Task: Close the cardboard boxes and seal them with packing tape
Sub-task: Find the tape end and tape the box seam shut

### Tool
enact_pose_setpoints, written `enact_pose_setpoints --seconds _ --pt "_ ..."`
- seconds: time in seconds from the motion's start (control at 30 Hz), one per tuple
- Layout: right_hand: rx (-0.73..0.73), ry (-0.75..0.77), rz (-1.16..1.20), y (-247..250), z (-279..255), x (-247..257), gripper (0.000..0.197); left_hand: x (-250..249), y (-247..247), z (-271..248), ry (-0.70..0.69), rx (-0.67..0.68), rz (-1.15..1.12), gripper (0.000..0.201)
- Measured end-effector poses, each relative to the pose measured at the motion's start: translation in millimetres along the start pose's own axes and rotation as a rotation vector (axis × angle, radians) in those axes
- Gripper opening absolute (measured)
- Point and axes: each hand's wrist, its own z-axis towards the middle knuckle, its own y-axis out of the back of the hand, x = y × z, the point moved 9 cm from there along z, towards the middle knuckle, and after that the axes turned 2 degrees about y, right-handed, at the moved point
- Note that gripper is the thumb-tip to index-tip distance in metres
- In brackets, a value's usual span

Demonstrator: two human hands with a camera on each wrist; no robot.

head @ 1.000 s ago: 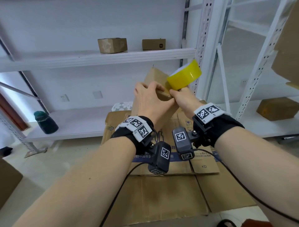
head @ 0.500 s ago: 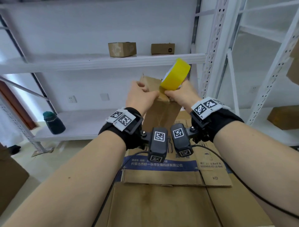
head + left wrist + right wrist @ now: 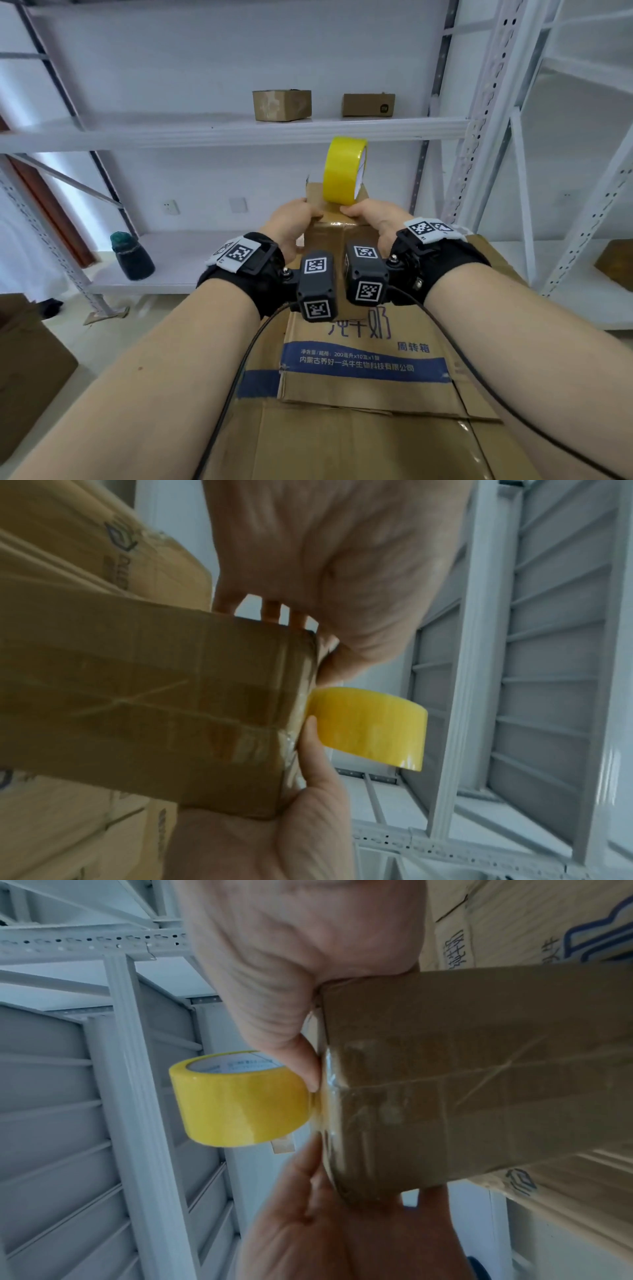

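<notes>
A small cardboard box (image 3: 337, 233) rests atop a larger carton (image 3: 359, 359); the left hand (image 3: 291, 226) and right hand (image 3: 371, 219) grip its far end; the yellow tape roll (image 3: 344, 169) stands there; loosened thumbs could let the tape wrinkle or peel.

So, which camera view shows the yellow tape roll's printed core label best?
The right wrist view: the yellow tape roll turns its white printed core face to the camera. The head view shows only a sliver of that face; the left wrist view shows just the yellow outer band.

Under my wrists the big carton (image 3: 359, 359) reads "周转箱". Its blue band says "内蒙古养好一头牛生物科技有限公司", with "200毫升x10盒x1" just above that band.
</notes>
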Motion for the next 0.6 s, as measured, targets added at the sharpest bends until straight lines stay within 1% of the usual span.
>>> enact_pose_setpoints --seconds 0.03,0.07,0.1,0.13,0.17,0.2,0.23,0.33,0.43,0.53,0.6 --pt "0.004 0.006 0.003 0.8 -0.4 1.6 0.037 0.4 -2.8 -2.3 0.027 0.020 -0.046 0.020" --pt "0.020 0.008 0.017 0.4 1.3 1.4 0.032 1.7 -4.2 -1.5 0.046 0.022 -0.086 0.026" --pt "0.038 -0.001 0.032 0.2 1.0 0.2 0.029 3.7 -6.1 1.1 0.068 0.019 -0.112 0.036" --pt "0.057 -0.020 0.043 0.1 1.9 -2.9 0.025 4.2 -7.9 2.0 0.081 0.014 -0.116 0.038" --pt "0.071 -0.036 0.056 0.4 1.0 -6.1 0.023 4.0 -10.2 1.2 0.089 0.006 -0.113 0.031" --pt "0.087 -0.046 0.071 0.9 -0.1 -8.9 0.023 4.0 -11.7 0.7 0.098 -0.004 -0.117 0.024" --pt "0.098 -0.055 0.089 2.3 -1.0 -11.4 0.024 4.7 -13.8 0.7 0.105 -0.011 -0.123 0.024" --pt "0.147 -0.057 0.117 3.9 -3.8 -15.7 0.029 4.2 -11.9 2.6 0.103 -0.055 -0.128 0.038" --pt "0.163 -0.005 0.094 8.4 -5.1 -16.8 0.031 2.1 -9.9 0.7 0.070 -0.064 -0.140 0.041" --pt "0.185 0.016 0.087 13.8 -8.0 -19.1 0.030 -6.0 -4.2 -2.7 -0.035 -0.103 -0.097 0.055" --pt "0.195 0.043 0.096 18.1 -9.9 -18.4 0.036 -8.9 -1.9 -4.9 -0.055 -0.126 -0.073 0.064"
